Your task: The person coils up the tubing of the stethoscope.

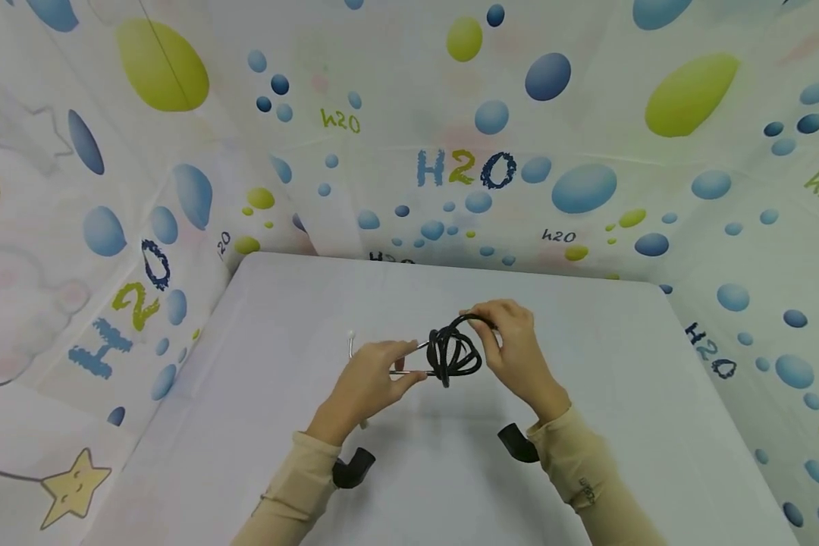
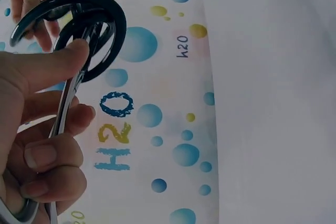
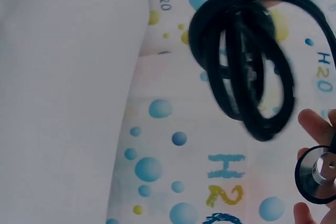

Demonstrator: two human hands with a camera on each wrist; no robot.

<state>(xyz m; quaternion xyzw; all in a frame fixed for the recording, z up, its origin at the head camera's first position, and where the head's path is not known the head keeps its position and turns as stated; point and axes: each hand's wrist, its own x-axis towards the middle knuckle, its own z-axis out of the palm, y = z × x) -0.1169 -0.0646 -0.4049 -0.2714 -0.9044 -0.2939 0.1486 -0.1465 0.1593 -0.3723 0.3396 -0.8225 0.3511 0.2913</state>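
A stethoscope with its black tubing (image 1: 453, 355) wound into a loose bundle is held up above the white table. My left hand (image 1: 371, 375) grips its metal ear tubes (image 2: 67, 100), the thumb lying along them near where the tubing begins. One ear tip (image 1: 351, 334) sticks out beyond that hand. To the right of the bundle, my right hand (image 1: 515, 353) pinches the free end of the tubing between thumb and fingers. The round chest piece (image 3: 316, 176) shows among the right fingers in the right wrist view. The coils (image 3: 239, 59) hang between both hands.
Under the hands spreads a white table (image 1: 259, 470). A patterned curtain (image 1: 382, 167) with blue and green drops and H2O lettering stands behind it and at both sides. Black curved pieces (image 1: 353, 468) jut out at both wrists.
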